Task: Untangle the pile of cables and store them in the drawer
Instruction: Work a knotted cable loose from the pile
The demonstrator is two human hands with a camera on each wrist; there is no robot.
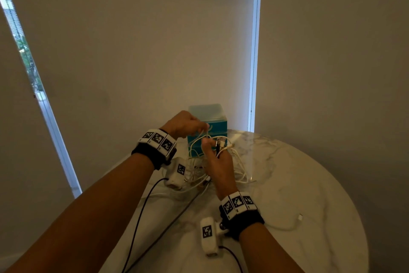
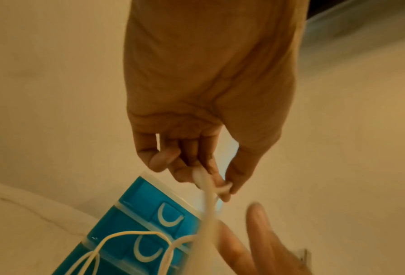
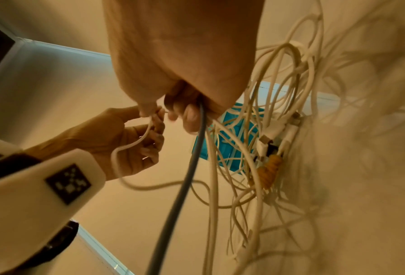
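A tangle of white cables (image 1: 199, 173) lies on the marble table (image 1: 309, 184) in front of the blue drawer unit (image 1: 208, 122). My left hand (image 1: 204, 129) is raised before the unit and pinches one white cable (image 2: 208, 197) between thumb and fingers (image 2: 220, 186). My right hand (image 1: 212, 144), just below it, grips a lifted bunch of cables with several plugs (image 1: 222, 141) sticking up. In the right wrist view the right hand (image 3: 180, 113) closes round a grey cable (image 3: 185, 176) and white strands, and the tangle (image 3: 267, 130) hangs beside it. The drawers look closed in the left wrist view.
One separate white cable (image 1: 287, 226) with a white plug lies on the table at the right, near my right wrist. Black leads (image 1: 141, 206) run from the wrist cameras across the table's near side. Blinds and a wall stand close behind the drawer unit.
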